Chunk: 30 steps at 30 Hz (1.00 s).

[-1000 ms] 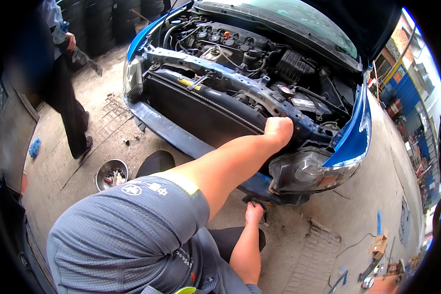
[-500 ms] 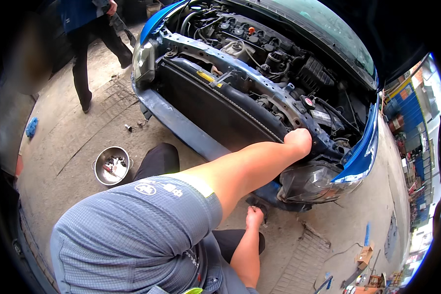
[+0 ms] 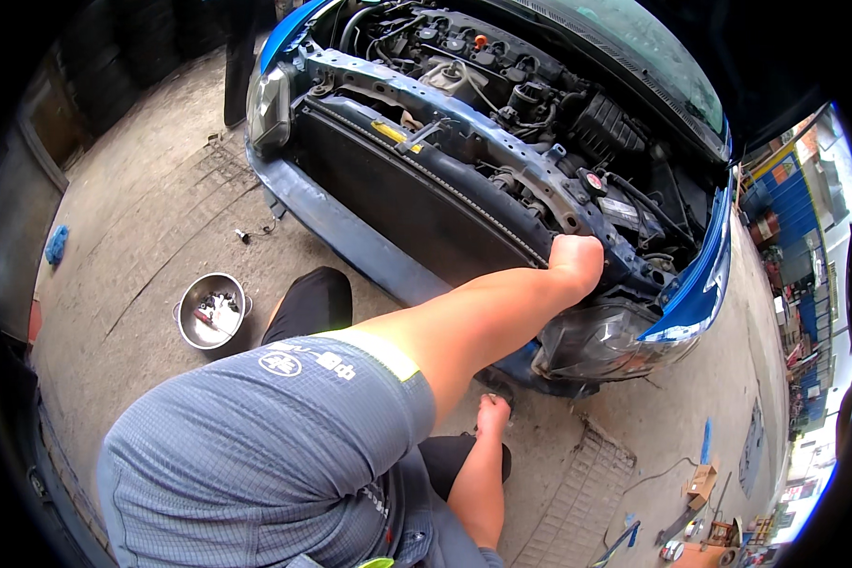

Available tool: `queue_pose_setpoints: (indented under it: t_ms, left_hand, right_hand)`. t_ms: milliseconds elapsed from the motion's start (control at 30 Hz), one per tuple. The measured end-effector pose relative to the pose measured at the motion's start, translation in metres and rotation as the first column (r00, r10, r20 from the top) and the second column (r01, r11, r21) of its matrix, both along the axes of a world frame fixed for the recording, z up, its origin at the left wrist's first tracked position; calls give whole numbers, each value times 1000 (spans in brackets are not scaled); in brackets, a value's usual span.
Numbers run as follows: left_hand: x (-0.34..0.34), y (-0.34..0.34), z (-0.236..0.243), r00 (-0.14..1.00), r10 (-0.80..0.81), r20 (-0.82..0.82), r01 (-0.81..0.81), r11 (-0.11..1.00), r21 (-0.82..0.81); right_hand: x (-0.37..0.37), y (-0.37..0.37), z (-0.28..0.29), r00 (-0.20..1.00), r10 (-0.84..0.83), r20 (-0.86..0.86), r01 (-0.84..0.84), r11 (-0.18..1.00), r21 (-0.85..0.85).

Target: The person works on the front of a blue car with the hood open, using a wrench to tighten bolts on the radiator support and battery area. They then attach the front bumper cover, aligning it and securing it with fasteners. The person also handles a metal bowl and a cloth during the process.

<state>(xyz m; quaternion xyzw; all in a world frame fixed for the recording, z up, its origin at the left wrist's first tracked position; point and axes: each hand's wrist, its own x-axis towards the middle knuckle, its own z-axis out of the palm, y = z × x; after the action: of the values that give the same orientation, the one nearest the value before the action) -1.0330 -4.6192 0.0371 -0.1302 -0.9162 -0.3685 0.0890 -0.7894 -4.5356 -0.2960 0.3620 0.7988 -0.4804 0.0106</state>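
The front of a blue car stands open, showing the engine, the radiator, a bare bumper beam and headlamp. My left arm crosses the view, and my left hand is closed at the right end of the upper radiator support, just above the headlamp; what its fingers hold is hidden. Low down, my right hand is closed beside the underside of the bumper beam's right end, on something too small to make out.
A steel pot with small parts sits left of my knee. A blue cloth lies farther left, near stacked tyres. Wire mesh, a cardboard box and tools lie on the right. A co-worker's dark leg shows behind the car's corner.
The co-worker at the upper left has walked toward the back and is mostly out of view. The view has shifted a little. Both my hands stay at about the same places on the car.
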Motion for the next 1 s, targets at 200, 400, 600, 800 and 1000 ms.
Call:
queue_pose_setpoints:
  t_ms: [200, 400, 600, 800, 1000]
  left_hand:
    - [3, -12, 3, 989, -141, -41, 134, 981, -142]
    - [19, -35, -2, 979, -182, -94, 191, 978, 89]
    - [88, -125, -49, 849, -522, 84, 452, 799, 398]
    - [121, -204, -146, 324, -609, 724, 191, 791, 581]
    - [139, -259, -209, 193, -576, 794, 42, 814, 580]
  right_hand:
    - [-1, -16, 15, 997, 75, 6, -75, 994, 74]
    - [-9, -11, -15, 991, 134, -24, -130, 982, 135]
    - [-20, -41, 31, 980, 195, 42, -199, 971, 132]
    - [-20, -55, 41, 974, 226, 26, -227, 962, 154]
    - [-31, -67, 37, 957, 270, 107, -287, 935, 209]
